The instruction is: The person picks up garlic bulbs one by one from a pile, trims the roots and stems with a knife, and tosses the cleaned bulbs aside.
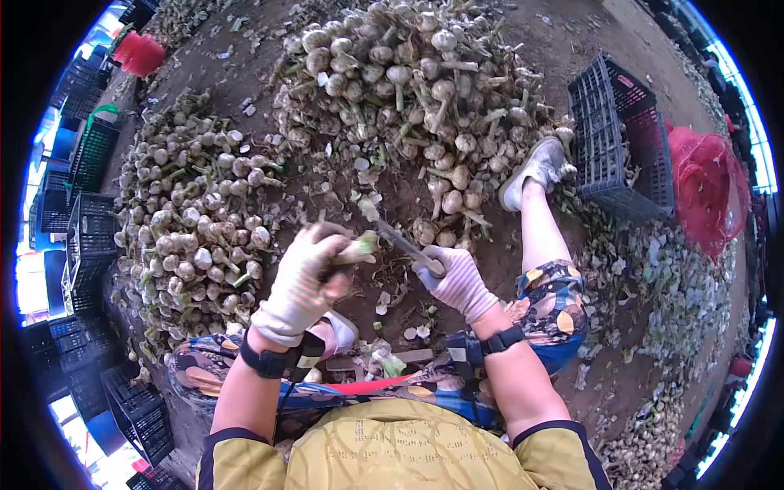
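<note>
Yellow shirt (408, 451) is closest; beyond it your gloved L hand (299, 282) has fingers clamped on garlic (360, 247), cut green end facing R. Your R hand (462, 286) has fingers wrapped round a knife (400, 240), blade angled fwd-L nr the garlic. Big bulb pile (408, 77) ahead, smaller pile (192, 216) to L, crate (594, 139) to R.

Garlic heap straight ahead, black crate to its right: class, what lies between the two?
In the head view, the person's white shoe lies between the garlic heap and the black crate at the near end; farther off, brown dirt shows.
</note>
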### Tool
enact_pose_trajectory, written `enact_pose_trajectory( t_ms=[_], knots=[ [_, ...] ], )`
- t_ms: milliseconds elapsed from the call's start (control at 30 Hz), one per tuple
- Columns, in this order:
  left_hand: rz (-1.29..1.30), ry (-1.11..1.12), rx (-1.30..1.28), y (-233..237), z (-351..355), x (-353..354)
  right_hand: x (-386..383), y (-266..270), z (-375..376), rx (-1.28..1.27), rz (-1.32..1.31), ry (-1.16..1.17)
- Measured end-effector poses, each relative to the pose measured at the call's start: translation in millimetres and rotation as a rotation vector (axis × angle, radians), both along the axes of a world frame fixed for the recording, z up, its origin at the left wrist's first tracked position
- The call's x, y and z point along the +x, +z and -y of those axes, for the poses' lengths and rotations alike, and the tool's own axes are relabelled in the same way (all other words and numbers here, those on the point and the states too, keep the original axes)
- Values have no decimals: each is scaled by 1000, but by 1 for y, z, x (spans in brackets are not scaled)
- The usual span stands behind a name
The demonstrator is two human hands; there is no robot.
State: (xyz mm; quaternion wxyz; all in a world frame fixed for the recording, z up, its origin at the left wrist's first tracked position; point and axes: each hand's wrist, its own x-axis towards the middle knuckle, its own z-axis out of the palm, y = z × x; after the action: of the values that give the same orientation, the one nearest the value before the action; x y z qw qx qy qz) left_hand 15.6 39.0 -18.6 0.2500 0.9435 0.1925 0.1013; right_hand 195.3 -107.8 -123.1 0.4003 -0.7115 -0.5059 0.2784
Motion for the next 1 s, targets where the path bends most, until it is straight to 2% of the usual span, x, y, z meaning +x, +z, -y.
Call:
enact_pose_trajectory(
  t_ms=[67,100,200,267,300,367,400,433,500,533,567,633,667,700,733,767,833,867,900,967,1000],
  knots=[
    [289,481,-678,13,9,-4,-4,4,3,-7,-92,-9],
    [241,118,177,31,1,-3,-5,6,4,-17,-183,-18],
    [162,133,125,31,1,-3,-13,17,2,-22,-361,-39],
    [261,196,-367,24,9,-1,-15,30,1,-168,-572,-75],
    [258,188,-366,24,15,1,-17,31,2,-164,-575,-83],
    [404,381,-1091,29,27,6,-21,36,2,-162,-749,-25],
    [504,287,-1314,31,27,7,-21,43,3,-195,-881,-61],
    [537,181,-1371,26,26,3,-19,43,4,-194,-883,-62],
    [398,390,-1355,22,32,4,-17,42,4,-96,-655,-7],
    [392,391,-1355,14,31,2,-15,42,6,-24,-512,16],
    [426,373,-1338,0,29,-1,-14,45,6,-24,-517,15],
    [456,359,-1320,-6,27,-2,-11,58,7,-10,-197,55],
    [373,314,-1239,-2,26,0,-10,65,7,-29,-86,78],
    [290,271,-1159,0,27,1,-10,63,7,-33,-92,78],
    [367,267,-1341,-1,30,2,-10,61,8,-41,-41,80],
    [361,270,-1345,1,32,3,-11,60,8,-51,10,81],
    [132,336,-1095,15,36,6,-9,69,10,-31,34,71],
    [98,295,-955,23,36,7,-9,75,11,5,55,116],
    [97,298,-960,20,38,5,-10,80,12,42,77,163],
    [310,308,-1159,5,42,-2,-13,87,10,72,72,206],
    [236,239,-1039,-9,38,-5,-14,90,9,64,108,229]
  ],
)
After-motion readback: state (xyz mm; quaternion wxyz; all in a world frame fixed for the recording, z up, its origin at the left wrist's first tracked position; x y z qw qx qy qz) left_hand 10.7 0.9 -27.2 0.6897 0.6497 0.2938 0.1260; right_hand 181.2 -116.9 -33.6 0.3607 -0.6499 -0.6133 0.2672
